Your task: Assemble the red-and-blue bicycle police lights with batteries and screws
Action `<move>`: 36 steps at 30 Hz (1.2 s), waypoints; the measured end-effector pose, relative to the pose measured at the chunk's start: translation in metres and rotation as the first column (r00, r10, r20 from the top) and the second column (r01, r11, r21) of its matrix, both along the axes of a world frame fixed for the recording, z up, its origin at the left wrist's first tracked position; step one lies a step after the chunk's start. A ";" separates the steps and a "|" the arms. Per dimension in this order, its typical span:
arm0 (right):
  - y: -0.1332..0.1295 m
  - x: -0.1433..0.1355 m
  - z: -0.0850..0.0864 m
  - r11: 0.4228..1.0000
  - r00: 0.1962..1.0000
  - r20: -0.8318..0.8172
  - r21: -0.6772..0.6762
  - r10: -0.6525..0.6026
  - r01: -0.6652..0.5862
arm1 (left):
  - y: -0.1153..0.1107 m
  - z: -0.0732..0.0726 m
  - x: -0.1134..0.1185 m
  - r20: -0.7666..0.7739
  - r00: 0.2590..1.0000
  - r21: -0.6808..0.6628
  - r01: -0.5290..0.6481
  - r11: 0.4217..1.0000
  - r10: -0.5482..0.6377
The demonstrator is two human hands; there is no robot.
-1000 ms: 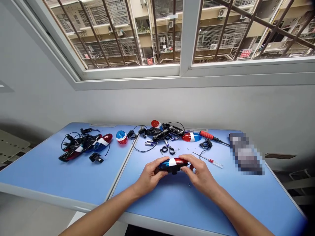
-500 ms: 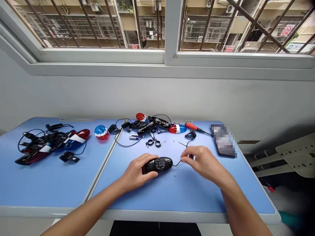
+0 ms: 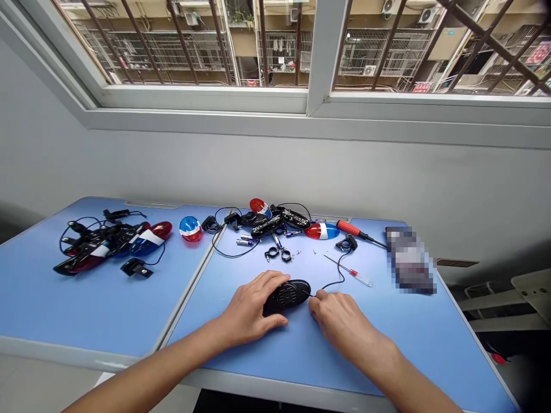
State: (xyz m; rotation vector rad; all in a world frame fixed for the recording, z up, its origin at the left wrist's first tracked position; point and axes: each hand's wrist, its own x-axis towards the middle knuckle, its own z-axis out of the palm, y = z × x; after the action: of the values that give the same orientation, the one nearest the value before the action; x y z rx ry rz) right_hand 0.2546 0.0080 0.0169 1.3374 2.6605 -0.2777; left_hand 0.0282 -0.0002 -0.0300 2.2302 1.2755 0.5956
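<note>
My left hand [image 3: 253, 304] is wrapped around the rear of a black oval plastic housing [image 3: 297, 292], thumb on the near side and fingers on the far side. A round ribbed patch shows on the housing's upper face. From its right tip comes a thin black cable [image 3: 333, 284], which runs to a small black button clamp [image 3: 348, 244]. My right hand [image 3: 340, 315] is closed at the cable, just right of the housing, fingertips pinched on it. Beyond this hand lies a thin screwdriver [image 3: 355, 275] with a clear and red handle.
Several small screws [image 3: 298, 252] and two black ring clamps [image 3: 279, 253] lie past the housing. Behind them are batteries [image 3: 246, 240], glossy black shells [image 3: 295, 218], a red-blue shell [image 3: 322, 231] and a red-handled tool [image 3: 348, 228]. At left sits a pile of assembled units [image 3: 107, 241].
My right hand has come down and left, closer to the housing's tip. The housing has tilted, showing a different part of its face. The thin screwdriver is now uncovered; the view has shifted.
</note>
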 end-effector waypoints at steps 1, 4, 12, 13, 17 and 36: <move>0.002 0.005 0.003 1.000 0.997 -0.076 -0.003 -0.002 0.002 | 0.000 0.002 0.001 -0.025 1.000 -0.018 -0.009 1.000 0.009; 0.009 0.020 0.010 0.998 0.927 -0.371 0.010 -0.049 0.057 | 0.002 0.010 0.003 -0.101 0.995 -0.070 -0.025 0.997 0.018; 0.022 0.020 -0.009 0.977 0.829 -0.549 0.098 -0.106 0.190 | 0.013 0.013 0.008 -0.068 0.995 -0.051 0.070 0.996 -0.073; 0.021 0.018 -0.011 0.973 0.827 -0.553 0.114 -0.104 0.198 | 0.013 0.011 0.008 -0.047 0.996 -0.046 0.074 0.996 -0.077; 0.020 0.014 -0.016 0.974 0.825 -0.562 0.152 -0.056 0.170 | 0.012 0.005 0.004 0.034 0.994 -0.030 0.109 0.994 -0.108; 0.021 0.006 -0.030 0.957 0.849 -0.519 0.285 0.103 0.059 | 0.013 0.004 0.001 0.084 0.991 -0.012 0.103 0.995 -0.102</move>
State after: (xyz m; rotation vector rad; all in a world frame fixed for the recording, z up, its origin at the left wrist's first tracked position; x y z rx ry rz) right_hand 0.2605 0.0290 -0.0130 1.4867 3.2867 -0.2963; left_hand 0.0291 0.0132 -0.0258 2.2185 1.1134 0.6294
